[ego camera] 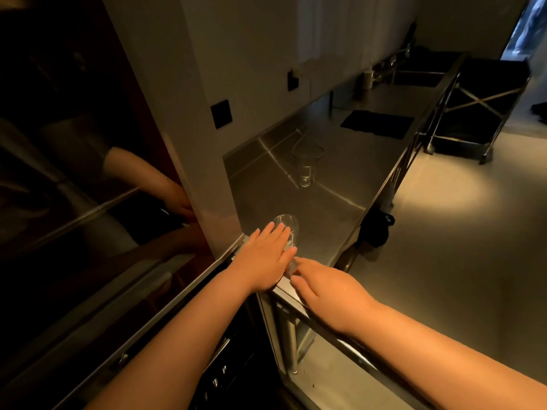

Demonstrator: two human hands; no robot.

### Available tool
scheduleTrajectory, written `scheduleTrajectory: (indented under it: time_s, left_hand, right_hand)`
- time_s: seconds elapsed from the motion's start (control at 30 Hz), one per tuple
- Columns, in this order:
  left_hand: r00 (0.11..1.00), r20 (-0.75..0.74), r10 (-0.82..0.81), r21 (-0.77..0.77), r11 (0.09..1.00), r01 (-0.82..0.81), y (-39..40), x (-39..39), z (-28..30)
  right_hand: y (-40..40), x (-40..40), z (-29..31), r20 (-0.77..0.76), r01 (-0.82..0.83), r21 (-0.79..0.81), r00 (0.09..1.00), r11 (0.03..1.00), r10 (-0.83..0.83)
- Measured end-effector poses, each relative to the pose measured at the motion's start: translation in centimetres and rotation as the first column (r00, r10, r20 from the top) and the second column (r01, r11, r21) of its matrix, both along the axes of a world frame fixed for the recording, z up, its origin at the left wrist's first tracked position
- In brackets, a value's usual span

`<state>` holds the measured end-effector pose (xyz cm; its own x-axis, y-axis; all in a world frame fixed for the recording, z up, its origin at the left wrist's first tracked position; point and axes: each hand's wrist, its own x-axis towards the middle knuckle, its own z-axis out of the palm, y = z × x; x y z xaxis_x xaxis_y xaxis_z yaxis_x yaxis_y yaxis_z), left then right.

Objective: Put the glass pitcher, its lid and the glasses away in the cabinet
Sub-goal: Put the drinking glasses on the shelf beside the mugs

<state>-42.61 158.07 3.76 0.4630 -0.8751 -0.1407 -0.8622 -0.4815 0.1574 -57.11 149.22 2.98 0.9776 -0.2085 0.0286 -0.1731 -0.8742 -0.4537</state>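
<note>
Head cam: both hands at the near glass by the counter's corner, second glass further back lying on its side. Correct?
Not quite. In the head view the second glass further back stands upright on the steel counter, not on its side. The rest holds: the left hand and right hand are both at the near glass by the corner.

Clear glass (286, 229) upright near counter corner, second glass (306, 164) (possibly the pitcher) farther back
</note>
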Motion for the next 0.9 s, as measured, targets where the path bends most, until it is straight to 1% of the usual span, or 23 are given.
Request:
scheduleTrajectory:
  time_s: [0.1,0.2,0.3,0.4,0.53,0.67,0.77,0.83,0.9]
  left_hand:
    - [1.0,0.001,0.016,0.028,0.999,-0.016,-1.8,1.6,-0.2]
    - [0.998,-0.032,0.054,0.084,0.995,-0.051,-4.0,3.3,-0.6]
    - [0.987,-0.06,0.146,0.177,0.975,-0.134,-6.2,4.8,-1.5]
    - [0.982,-0.013,0.187,0.312,0.934,-0.173,-8.4,6.3,-2.6]
    - [0.966,-0.018,0.259,0.404,0.885,-0.23,-11.8,8.2,-3.9]
    - [0.964,-0.012,0.265,0.426,0.874,-0.235,-15.6,9.5,-5.7]
    - [0.963,-0.038,0.268,0.454,0.863,-0.223,-17.2,10.8,-7.5]
    - [0.957,-0.084,0.279,0.435,0.874,-0.217,-17.8,11.6,-8.8]
    - [0.953,-0.096,0.286,0.381,0.895,-0.23,-18.2,12.3,-9.7]
  right_hand:
    - [-2.7,1.9,-0.5,0.043,0.082,-0.014,0.996,0.997,-0.081]
    - [-5.8,4.5,-1.8,0.004,0.116,-0.046,0.993,0.992,-0.115]
    - [-8.4,7.3,-3.7,-0.041,0.135,0.0,0.99,0.991,-0.134]
    - [-10.8,10.1,-5.6,-0.049,0.144,0.045,0.989,0.989,-0.141]
    - [-13.9,13.5,-8.1,-0.104,0.135,0.085,0.987,0.987,-0.126]
    - [-16.2,16.2,-10.5,-0.155,0.143,0.09,0.98,0.986,-0.128]
    - [-18.0,18.1,-11.8,-0.149,0.153,0.086,0.979,0.984,-0.139]
    - [-19.3,19.3,-12.4,-0.131,0.165,0.08,0.979,0.983,-0.154]
    - [-20.7,20.5,-12.8,-0.105,0.184,0.077,0.979,0.98,-0.175]
